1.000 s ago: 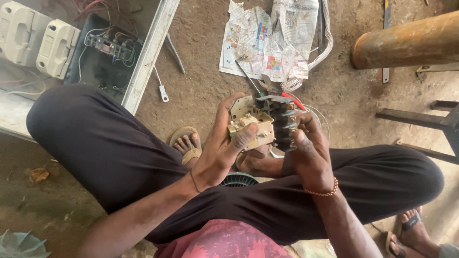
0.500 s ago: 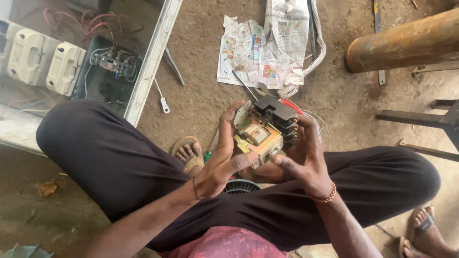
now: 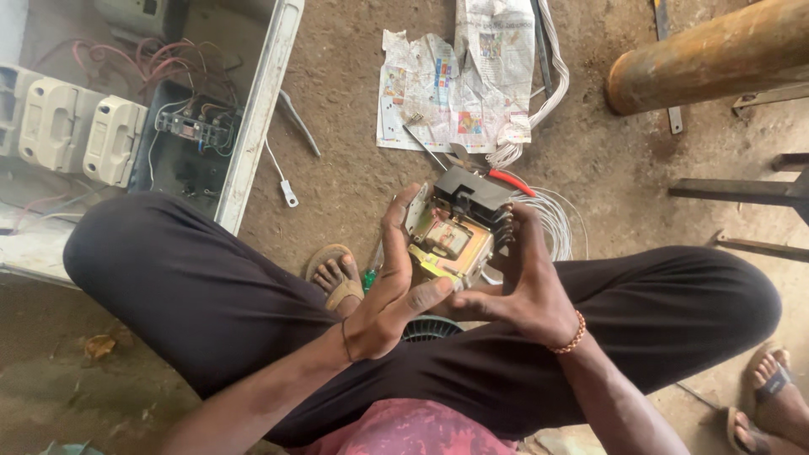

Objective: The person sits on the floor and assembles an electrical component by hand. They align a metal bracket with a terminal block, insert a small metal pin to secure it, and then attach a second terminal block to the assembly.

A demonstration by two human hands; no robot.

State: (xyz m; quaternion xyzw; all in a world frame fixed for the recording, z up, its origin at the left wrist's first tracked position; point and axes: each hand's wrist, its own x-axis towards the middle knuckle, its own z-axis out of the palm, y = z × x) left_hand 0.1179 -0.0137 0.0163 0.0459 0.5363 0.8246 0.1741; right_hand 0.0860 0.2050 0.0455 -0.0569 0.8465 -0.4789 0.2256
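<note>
Above lap, over dirt floor (image 3: 354, 109): I see left hand (image 3: 389, 295) and right hand (image 3: 529, 291) clasping small electrical unit (image 3: 455, 236) from both sides, fingers wrapped round it, tilted faceup for view.

The transformer (image 3: 455, 232) sits a bit right of frame center, gripped off the ground between both hands above the crossed legs. It's a chunky block: black plastic top end pointing toward the upper right, tan-yellow core in the middle with a small reddish-and-pale winding patch showing, and a grey metal bracket on its left side. It's tilted, with the black end farther up the frame.
</note>
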